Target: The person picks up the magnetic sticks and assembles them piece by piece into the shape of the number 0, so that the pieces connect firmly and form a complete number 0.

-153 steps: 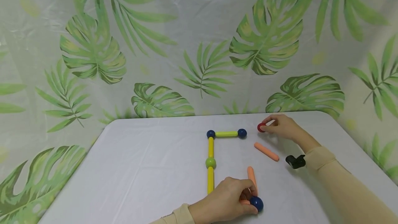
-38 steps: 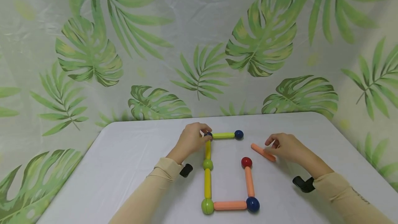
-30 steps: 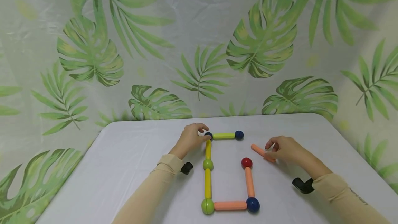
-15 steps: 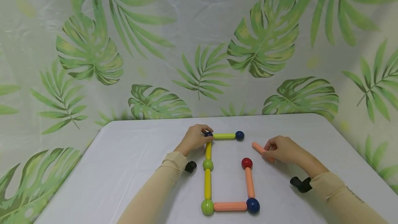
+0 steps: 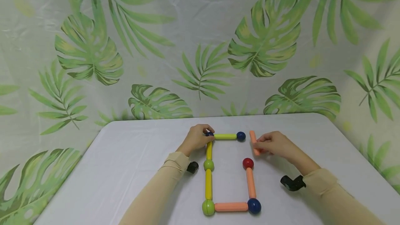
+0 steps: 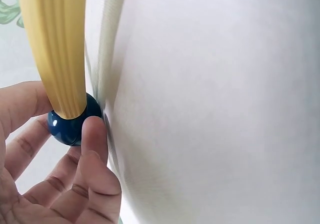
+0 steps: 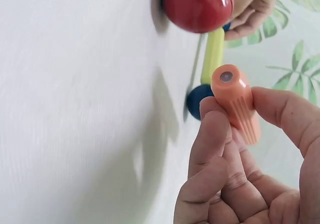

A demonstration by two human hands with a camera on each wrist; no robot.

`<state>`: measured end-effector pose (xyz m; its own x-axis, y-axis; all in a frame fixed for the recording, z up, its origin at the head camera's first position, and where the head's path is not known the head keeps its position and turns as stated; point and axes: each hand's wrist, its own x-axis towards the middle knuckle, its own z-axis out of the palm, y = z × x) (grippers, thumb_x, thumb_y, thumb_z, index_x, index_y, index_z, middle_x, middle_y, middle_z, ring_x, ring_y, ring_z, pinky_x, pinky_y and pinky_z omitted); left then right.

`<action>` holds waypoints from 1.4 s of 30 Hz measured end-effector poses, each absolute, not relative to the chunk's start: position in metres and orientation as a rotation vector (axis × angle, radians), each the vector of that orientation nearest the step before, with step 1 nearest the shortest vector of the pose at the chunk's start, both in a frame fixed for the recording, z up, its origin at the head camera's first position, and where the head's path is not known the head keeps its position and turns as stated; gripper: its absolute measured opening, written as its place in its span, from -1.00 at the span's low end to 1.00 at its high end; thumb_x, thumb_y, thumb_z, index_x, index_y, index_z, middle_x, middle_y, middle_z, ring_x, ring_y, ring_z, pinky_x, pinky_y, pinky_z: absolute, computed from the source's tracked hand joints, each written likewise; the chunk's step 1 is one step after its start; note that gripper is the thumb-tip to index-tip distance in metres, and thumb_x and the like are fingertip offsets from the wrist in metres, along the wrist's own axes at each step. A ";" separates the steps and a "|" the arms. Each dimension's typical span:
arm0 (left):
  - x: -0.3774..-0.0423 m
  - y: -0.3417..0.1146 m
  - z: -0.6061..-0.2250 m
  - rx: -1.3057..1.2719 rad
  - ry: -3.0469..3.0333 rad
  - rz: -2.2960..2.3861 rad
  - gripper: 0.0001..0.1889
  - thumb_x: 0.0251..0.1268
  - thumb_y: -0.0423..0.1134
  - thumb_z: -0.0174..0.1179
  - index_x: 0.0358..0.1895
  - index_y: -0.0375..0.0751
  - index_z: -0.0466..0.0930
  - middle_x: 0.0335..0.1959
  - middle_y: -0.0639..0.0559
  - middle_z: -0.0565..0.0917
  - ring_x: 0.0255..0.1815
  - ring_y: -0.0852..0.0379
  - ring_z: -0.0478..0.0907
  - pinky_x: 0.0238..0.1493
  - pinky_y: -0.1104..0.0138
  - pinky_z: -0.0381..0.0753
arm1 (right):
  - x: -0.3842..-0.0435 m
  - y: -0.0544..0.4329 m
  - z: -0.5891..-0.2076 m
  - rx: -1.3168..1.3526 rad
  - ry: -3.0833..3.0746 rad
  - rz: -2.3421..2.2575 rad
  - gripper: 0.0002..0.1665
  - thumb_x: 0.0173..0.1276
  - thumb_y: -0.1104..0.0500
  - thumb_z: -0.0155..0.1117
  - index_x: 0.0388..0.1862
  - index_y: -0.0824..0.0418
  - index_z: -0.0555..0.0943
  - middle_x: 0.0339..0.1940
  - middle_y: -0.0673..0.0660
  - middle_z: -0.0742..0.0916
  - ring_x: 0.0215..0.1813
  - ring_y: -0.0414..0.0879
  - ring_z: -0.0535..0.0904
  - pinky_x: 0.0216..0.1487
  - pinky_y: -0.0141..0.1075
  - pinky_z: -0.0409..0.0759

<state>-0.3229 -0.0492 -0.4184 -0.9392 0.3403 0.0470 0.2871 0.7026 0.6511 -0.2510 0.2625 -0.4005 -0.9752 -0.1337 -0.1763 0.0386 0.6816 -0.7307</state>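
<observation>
My left hand pinches a dark blue ball at the far left corner of a stick-and-ball frame. A yellow rod joins that ball. Between thumb and fingers of my right hand is an orange magnetic rod, tilted, with a round metal tip at its end in the right wrist view. The rod is in the gap between the far right blue ball and the red ball, apart from both in the head view. A yellow-green rod links the two far blue balls.
Yellow rods and green balls form the frame's left side. An orange rod runs along the front to a larger blue ball. Another orange rod rises to the red ball. Leaf-patterned cloth hangs behind the white table.
My right hand has picked up the loose orange rod, moved it left and turned it more upright. Earlier, the red ball went onto the right side's rod, and my left hand moved to the far corner.
</observation>
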 end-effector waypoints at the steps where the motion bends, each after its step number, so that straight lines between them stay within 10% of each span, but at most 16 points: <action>1: -0.323 -0.049 -0.419 0.518 2.825 1.065 -0.78 0.44 -0.20 0.43 0.07 -0.11 0.79 -0.06 -0.11 0.76 -0.18 0.06 0.58 -0.13 0.25 0.59 | -0.251 0.261 -0.401 -0.072 2.674 -1.182 -0.55 0.47 -0.05 0.46 -0.01 0.34 0.75 -0.36 0.00 0.83 -0.24 -0.14 0.69 -0.25 -0.27 0.66; 42: -0.323 -0.047 -0.423 0.463 2.821 1.114 -0.78 0.46 -0.20 0.41 0.08 -0.10 0.78 -0.02 -0.14 0.75 -0.19 0.06 0.55 -0.22 0.34 0.54 | -0.258 0.230 -0.421 -0.049 2.535 -1.265 -0.66 0.48 0.03 0.45 -0.15 0.34 0.78 -0.47 0.02 0.77 -0.39 -0.19 0.65 -0.29 -0.38 0.70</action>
<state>-0.3228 -0.0472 -0.4227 -0.9518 0.3038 0.0420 0.2505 0.6911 0.6780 -0.2579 0.2298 -0.4207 -0.9523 -0.1654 -0.2564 0.1054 0.6103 -0.7852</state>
